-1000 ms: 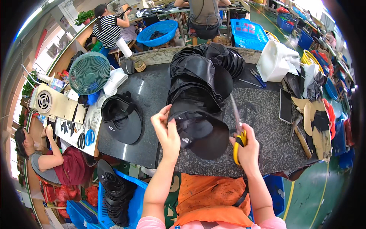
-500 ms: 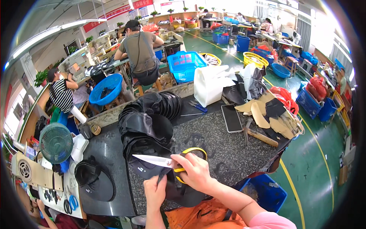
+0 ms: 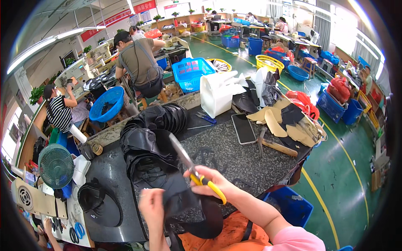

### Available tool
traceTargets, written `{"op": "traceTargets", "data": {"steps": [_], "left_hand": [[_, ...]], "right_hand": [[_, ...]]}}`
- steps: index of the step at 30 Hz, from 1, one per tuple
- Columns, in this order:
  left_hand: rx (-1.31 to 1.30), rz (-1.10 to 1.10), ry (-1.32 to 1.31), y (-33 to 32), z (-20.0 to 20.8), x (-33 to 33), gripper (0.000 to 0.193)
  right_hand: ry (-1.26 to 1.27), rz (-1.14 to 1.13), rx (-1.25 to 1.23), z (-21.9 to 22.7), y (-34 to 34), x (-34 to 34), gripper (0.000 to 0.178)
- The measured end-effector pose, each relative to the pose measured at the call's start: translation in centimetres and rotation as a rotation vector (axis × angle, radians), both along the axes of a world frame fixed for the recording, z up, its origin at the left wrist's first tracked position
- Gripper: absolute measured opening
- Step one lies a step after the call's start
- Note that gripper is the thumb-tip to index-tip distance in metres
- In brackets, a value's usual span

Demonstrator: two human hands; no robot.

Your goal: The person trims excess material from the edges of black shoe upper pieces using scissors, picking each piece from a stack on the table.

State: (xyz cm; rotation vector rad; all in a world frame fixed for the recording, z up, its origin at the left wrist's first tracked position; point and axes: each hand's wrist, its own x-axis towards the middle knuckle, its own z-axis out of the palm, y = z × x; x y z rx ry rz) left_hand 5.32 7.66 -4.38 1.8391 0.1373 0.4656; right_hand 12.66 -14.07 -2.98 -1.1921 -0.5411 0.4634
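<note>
My right hand (image 3: 209,184) grips a pair of scissors (image 3: 183,153) with yellow and black handles. Their blades look together and point up and away to the left. Left of it, my left hand (image 3: 152,209) is slightly blurred, its fingers curled in; what they hold is not clear. Between and below both hands hangs a black sheet-like piece (image 3: 205,221) with a curved band, close to my left fingers and partly under my right hand. Just beyond lies a large stack of black, cap-like shaped pieces (image 3: 140,144) on the dark speckled table (image 3: 222,146).
A separate black brimmed piece (image 3: 106,207) lies at left, near a green fan (image 3: 56,166). Farther back are a phone (image 3: 243,129), a hammer (image 3: 276,146), blue-handled snips (image 3: 207,119), a white container (image 3: 215,96) and tan scraps (image 3: 274,122). A blue bin (image 3: 289,209) stands right.
The scissors have swung from pointing left, blades level, to pointing upward. My left hand has moved left and slightly down. The black piece shows more widely between the hands. The view has shifted slightly.
</note>
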Motion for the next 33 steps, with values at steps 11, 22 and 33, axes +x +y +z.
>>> {"op": "traceTargets", "data": {"steps": [11, 22, 33], "left_hand": [[0.421, -0.331, -0.204, -5.0, 0.4, -1.0, 0.037], [-0.604, -0.308, 0.116, -3.6, 0.7, -4.2, 0.030], [-0.659, -0.395, 0.137, -4.5, 3.0, -5.1, 0.032]], "right_hand": [[0.217, -0.322, 0.064, 1.8, -0.7, -2.0, 0.040], [-1.143, -0.286, -0.895, 1.9, -6.3, -1.9, 0.062], [-1.338, -0.266, -1.004, 5.0, -8.6, -0.1, 0.060]]}}
